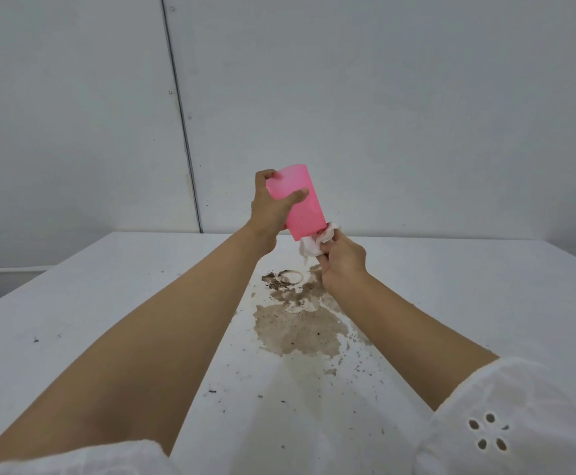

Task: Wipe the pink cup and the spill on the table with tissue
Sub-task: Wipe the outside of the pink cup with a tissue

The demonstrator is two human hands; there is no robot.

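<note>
L. hand [269, 209] grip wraps pink cup [302, 204], held tilted above tabletop [108, 303]; R. hand [343, 265] grip pinches tissue [314, 243] at cup's lower end; cup prob. light, stiff, slick if wet, so best held mid-wall; tissue soft, tears easily; spill [300, 323] not yet wiped.

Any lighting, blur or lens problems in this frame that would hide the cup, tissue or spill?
Head view: the light is soft and even, with no hard shadows or glare on the table. Head view: the pink cup, tissue and spill are sharp enough to read. Head view: wide-angle distortion bows the wall seam and stretches the forearms toward the bottom corners.
</note>
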